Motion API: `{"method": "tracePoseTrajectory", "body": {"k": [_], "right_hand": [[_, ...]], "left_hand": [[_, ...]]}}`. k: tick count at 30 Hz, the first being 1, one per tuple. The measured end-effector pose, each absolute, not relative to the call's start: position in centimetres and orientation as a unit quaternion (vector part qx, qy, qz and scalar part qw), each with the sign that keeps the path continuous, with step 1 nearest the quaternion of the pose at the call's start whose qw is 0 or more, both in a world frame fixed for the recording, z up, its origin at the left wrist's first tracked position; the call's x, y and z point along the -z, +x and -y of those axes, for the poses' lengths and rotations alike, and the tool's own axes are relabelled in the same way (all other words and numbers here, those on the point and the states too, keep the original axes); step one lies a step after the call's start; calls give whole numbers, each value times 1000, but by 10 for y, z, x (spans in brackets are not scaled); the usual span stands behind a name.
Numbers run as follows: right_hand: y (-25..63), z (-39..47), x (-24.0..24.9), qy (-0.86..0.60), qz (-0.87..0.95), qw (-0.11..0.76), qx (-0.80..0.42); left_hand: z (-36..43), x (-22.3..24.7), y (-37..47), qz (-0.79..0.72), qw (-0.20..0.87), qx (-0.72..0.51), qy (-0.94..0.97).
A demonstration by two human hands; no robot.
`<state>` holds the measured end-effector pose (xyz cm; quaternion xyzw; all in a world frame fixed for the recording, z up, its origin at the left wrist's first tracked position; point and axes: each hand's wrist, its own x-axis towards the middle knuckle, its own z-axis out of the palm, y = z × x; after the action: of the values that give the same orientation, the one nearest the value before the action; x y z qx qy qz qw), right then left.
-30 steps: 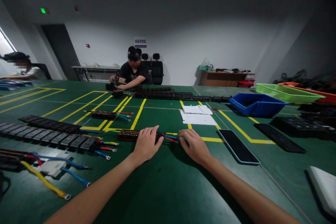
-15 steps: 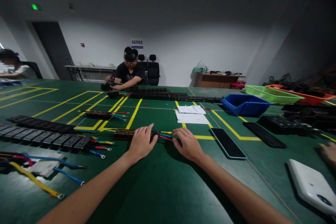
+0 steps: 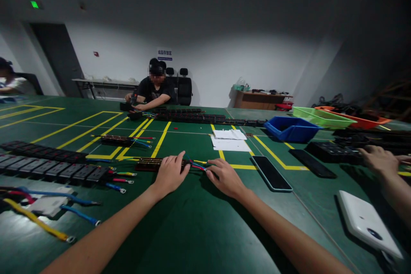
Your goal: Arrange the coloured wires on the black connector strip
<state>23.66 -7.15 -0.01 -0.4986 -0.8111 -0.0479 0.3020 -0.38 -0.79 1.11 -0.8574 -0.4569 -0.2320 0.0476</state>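
Note:
In the head view, my left hand (image 3: 169, 174) lies over the right part of a dark strip with copper-coloured bars (image 3: 146, 163), fingers bent across it and thumb on the near side. Red, blue and yellow wires (image 3: 198, 165) run out from that strip to the right. At their ends is my right hand (image 3: 224, 177), its thumb and fingertips closed around the wire ends. What exactly lies between those fingertips is partly hidden. A similar strip with wires (image 3: 120, 140) rests farther back on the left.
Black socket strips (image 3: 61, 169) and loose thick cables (image 3: 38, 220) lie at left. To the right are a phone (image 3: 271, 173), papers (image 3: 229, 139), a blue bin (image 3: 289, 129) and a white device (image 3: 366, 220). A co-worker's hand (image 3: 380, 160) is at far right; another person (image 3: 157, 90) sits opposite.
The co-worker's hand at right has reached forward to the black parts there. My right hand's fingertips have drawn in on the wire ends. My left hand stays on the strip.

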Motion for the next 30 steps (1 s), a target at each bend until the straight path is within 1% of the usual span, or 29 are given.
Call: {"method": "tracePoseTrajectory", "body": {"k": [6, 11, 17, 22, 30], "right_hand": [[234, 63, 6, -530, 772, 346, 60], [229, 58, 7, -554, 766, 315, 79], [230, 65, 5, -531, 766, 348, 105], [231, 65, 3, -513, 788, 327, 96], [229, 61, 5, -570, 766, 297, 36]], "left_hand": [[7, -9, -4, 452, 44, 239, -858], [6, -8, -5, 444, 39, 246, -861], [6, -7, -4, 444, 46, 243, -861], [7, -8, -4, 449, 50, 233, -861], [7, -9, -3, 448, 45, 235, -862]]}}
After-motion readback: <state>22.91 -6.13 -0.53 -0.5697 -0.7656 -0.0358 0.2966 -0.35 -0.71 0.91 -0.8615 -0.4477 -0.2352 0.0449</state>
